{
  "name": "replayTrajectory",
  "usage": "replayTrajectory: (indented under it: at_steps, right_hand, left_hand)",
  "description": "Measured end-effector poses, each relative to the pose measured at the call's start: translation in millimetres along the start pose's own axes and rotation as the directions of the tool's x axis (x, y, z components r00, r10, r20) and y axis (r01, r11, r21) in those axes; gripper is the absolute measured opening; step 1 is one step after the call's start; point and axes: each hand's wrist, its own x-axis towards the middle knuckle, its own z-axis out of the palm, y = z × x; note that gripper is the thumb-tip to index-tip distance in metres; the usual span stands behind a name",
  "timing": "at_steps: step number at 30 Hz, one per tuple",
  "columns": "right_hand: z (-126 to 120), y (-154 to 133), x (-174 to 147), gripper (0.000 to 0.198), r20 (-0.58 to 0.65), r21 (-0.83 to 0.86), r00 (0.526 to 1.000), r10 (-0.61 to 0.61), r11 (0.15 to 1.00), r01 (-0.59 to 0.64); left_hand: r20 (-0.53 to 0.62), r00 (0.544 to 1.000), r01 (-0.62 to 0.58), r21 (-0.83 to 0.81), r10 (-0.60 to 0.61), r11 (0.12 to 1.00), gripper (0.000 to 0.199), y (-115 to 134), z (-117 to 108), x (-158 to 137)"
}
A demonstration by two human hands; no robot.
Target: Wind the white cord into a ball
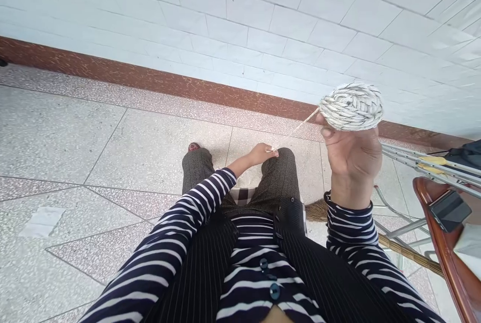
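Observation:
A ball of white yarn [351,107] with thin dark flecks is raised at the right, in front of the tiled wall. My right hand [353,155] holds it from below, palm towards me, with the thumb at its left side and the other fingers mostly hidden behind it. From the ball a single strand [306,120] runs down and left to my left hand [263,153]. The left fingers are closed on that strand near my knee, and a small bit of it shows between them.
A brown chair [438,233] with a dark phone [449,210] on it stands at the right. Beside it are metal crutches [406,155] with a yellow part. A straw broom [315,211] lies behind my right arm. White paper [43,221] lies on the floor at left.

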Motion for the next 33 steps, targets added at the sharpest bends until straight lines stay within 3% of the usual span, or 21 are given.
replayTrajectory:
  at_steps: [3,7,10,13,18,23,28,33]
  right_hand:
    - [-15,-7,7,0.046,-0.091,-0.054,0.989,-0.120,0.992,0.116]
    - [-37,-7,15,0.038,-0.219,-0.104,0.945,-0.242,0.969,0.224]
    - [-36,4,13,0.037,-0.197,-0.049,0.971,-0.134,0.991,0.127]
    - [-23,19,7,0.045,-0.094,-0.019,0.995,0.025,0.999,-0.027]
    - [-3,35,2,0.050,0.065,-0.067,0.982,0.177,0.983,-0.173]
    - [14,41,-1,0.053,0.126,-0.062,0.961,0.244,0.969,-0.238]
    - [19,36,1,0.051,0.111,-0.082,0.971,0.211,0.976,-0.203]
    - [5,26,11,0.042,0.014,-0.059,0.993,0.115,0.992,-0.114]
  left_hand:
    - [-0.009,1.000,0.026,-0.050,-0.027,0.998,0.030,-11,-12,-11]
    - [-0.061,0.994,0.092,0.110,-0.086,0.990,0.033,-37,-60,-41]
    - [-0.109,0.974,0.222,0.307,-0.197,0.926,0.034,-49,-89,-58]
    - [-0.163,0.958,0.282,0.399,-0.235,0.872,0.033,-46,-100,-62]
    - [-0.164,0.984,0.122,0.312,-0.073,0.942,0.060,-5,-89,-50]
    - [-0.074,0.985,-0.147,0.141,0.158,0.979,0.056,31,-49,-29]
    - [0.028,0.996,-0.087,0.067,0.085,0.994,0.027,16,-12,-24]
    - [-0.016,1.000,-0.003,0.084,0.004,0.996,0.032,-15,-22,-41]
